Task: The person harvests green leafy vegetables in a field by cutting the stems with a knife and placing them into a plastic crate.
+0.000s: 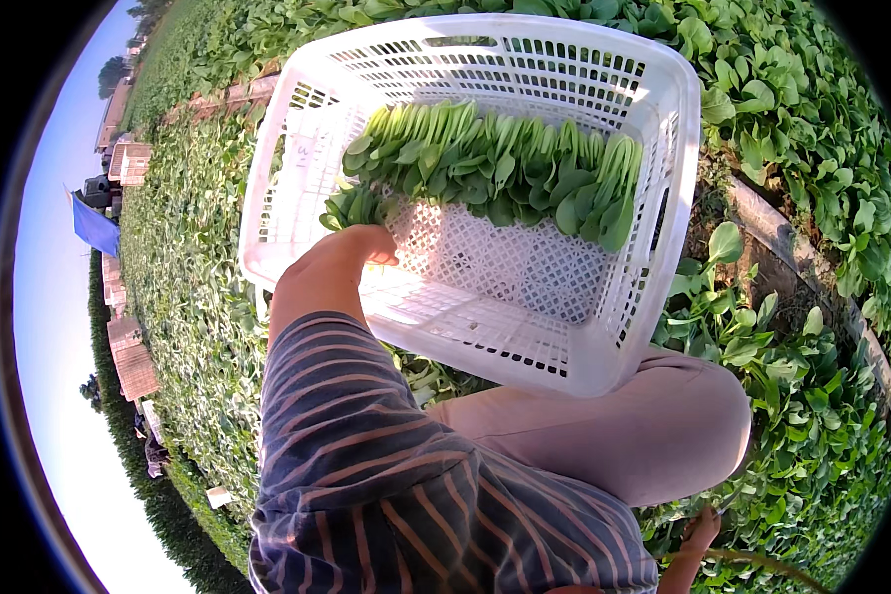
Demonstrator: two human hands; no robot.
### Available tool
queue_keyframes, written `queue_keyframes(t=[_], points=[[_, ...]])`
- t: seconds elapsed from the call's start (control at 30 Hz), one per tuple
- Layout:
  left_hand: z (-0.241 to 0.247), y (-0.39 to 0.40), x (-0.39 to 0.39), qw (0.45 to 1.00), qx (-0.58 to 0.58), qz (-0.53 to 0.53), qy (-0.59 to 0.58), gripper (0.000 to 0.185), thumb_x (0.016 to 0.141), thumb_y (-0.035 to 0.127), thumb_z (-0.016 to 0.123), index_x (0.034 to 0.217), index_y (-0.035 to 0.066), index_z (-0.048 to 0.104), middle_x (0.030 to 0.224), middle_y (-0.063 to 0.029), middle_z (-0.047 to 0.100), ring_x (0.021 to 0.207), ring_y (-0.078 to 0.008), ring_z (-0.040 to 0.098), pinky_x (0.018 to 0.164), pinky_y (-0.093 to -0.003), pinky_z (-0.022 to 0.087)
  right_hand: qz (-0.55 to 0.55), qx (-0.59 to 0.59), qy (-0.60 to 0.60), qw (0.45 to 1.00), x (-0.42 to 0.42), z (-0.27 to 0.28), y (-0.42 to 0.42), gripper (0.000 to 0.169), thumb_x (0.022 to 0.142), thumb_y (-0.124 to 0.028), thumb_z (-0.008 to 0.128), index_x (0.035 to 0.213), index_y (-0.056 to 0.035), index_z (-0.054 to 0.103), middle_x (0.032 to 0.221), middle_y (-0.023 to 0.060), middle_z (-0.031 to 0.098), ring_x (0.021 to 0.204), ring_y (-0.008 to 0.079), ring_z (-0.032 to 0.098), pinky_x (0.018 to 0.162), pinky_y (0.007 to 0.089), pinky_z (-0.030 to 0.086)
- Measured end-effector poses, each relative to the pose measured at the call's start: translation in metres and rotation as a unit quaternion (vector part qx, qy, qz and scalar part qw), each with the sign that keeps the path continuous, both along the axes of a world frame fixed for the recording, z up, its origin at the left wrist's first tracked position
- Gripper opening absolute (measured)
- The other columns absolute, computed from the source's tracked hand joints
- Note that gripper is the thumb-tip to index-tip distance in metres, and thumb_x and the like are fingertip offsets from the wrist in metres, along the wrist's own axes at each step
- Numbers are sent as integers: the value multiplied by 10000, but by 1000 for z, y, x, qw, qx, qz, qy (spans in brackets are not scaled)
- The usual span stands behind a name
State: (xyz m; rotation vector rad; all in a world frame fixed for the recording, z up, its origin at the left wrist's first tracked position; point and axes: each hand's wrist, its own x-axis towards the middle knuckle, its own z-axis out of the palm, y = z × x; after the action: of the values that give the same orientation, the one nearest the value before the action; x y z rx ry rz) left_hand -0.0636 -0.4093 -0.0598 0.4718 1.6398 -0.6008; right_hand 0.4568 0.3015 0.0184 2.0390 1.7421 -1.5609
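A white plastic crate (453,319) with slotted sides stands before me, partly over my bent knee. Along its far side lies a row of leafy greens (490,160), pale stems toward the far wall and leaves toward me. My left hand (367,241) reaches over the crate's near left corner to a small bunch of greens (353,206) by the left wall; its fingers are partly hidden, so its grip on the bunch cannot be told. Low at the right, beside my knee, my right hand (702,526) is closed around a thin tool, seemingly a knife (726,505).
Growing leafy plants (779,82) surround the crate. A narrow ridge or strip (779,223) runs through the plants at the right. Stacked crates (131,356) and a blue flag-like sheet (95,225) stand farther off at the left, before a hedge (115,423).
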Motion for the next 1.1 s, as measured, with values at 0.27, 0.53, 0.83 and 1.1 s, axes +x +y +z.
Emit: queue_keyframes(t=[0.27,0.53,0.83,1.1], points=[[39,-34,-1,983,24,173,50,209,843,113,457,1032,83,539,914,-116,582,906,-236,577,797,-391,454,-218,-50,119,967,-90,19,-61,231,829,-136,570,902,83,563,810,141,591,671,195,522,558,360,432],[13,-56,-4,757,496,-424,-24,191,838,104,458,1012,86,534,881,-112,576,897,-235,574,782,-387,456,-3,-50,19,999,-54,-20,-51,338,823,-225,593,986,68,551,883,154,585,719,212,536,591,371,436],[29,-7,30,979,25,20,202,362,821,359,555,1069,100,515,1132,-115,522,1031,-299,532,770,-425,460,120,-39,-15,992,-39,-44,-58,280,807,-192,593,957,40,544,795,114,565,619,168,503,517,321,398],[2,12,17,968,-95,85,217,619,757,525,585,1222,126,505,1247,-109,473,1120,-325,480,866,-467,442,169,-26,-16,985,-27,-56,-60,231,793,-162,592,932,14,537,716,79,547,531,128,474,450,277,363]])
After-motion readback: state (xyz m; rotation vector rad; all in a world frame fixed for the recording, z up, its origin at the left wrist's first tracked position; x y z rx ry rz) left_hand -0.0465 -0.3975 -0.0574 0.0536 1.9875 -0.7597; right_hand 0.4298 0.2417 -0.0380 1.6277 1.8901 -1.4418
